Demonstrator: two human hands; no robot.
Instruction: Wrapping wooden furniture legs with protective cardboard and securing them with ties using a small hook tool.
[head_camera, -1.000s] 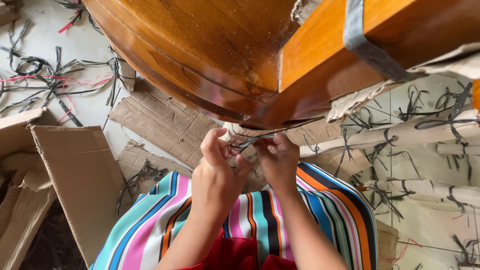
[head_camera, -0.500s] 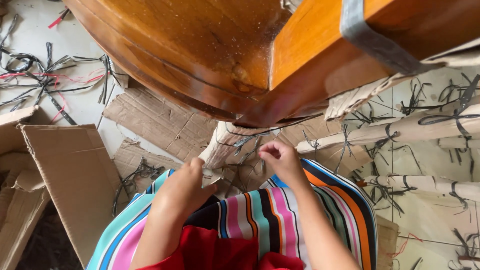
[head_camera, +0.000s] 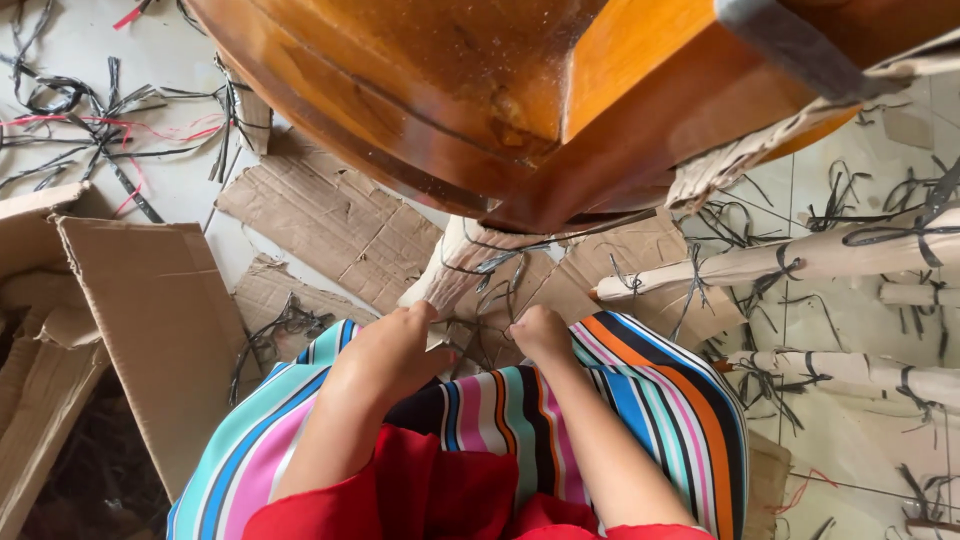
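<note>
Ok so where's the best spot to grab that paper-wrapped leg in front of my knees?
Probably the wrapped leg's bare lower end, just above where your left hand touches it. Come from below, near your lap: it slopes up under the wooden furniture, and dark ties clutter the upper part.

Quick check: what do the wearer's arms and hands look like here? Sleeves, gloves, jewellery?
Both forearms are bare, with no gloves, watch or rings visible on the left hand or right hand. Red fabric shows near the elbows; whether it is sleeves is unclear. A multicolour striped cloth covers the lap.
</note>
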